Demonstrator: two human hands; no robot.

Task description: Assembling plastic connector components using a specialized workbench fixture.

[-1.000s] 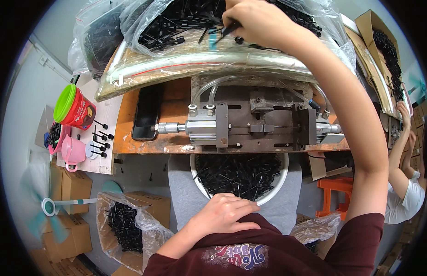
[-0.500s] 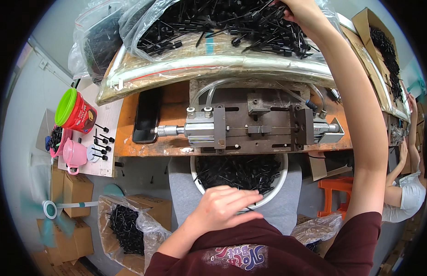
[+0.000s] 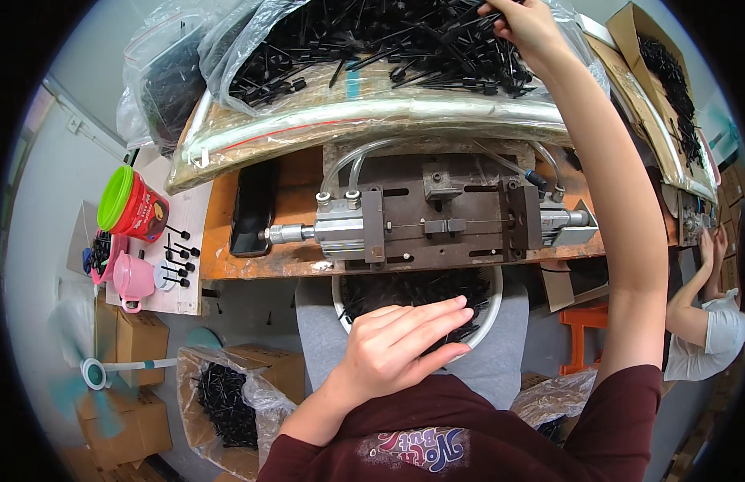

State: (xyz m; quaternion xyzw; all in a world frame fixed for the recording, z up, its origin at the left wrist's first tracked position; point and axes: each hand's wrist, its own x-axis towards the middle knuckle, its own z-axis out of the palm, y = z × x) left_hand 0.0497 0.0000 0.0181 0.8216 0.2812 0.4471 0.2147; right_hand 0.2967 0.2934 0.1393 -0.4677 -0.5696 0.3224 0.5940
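More tub (image 3: 496, 305) covered by left hand (image 3: 388, 349), fingers extended, right hand (image 3: 533, 34) at black parts (image 3: 436, 36), grip unclear

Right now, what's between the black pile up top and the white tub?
The head view shows a white rim, then the metal machine on an orange table, between pile and tub.
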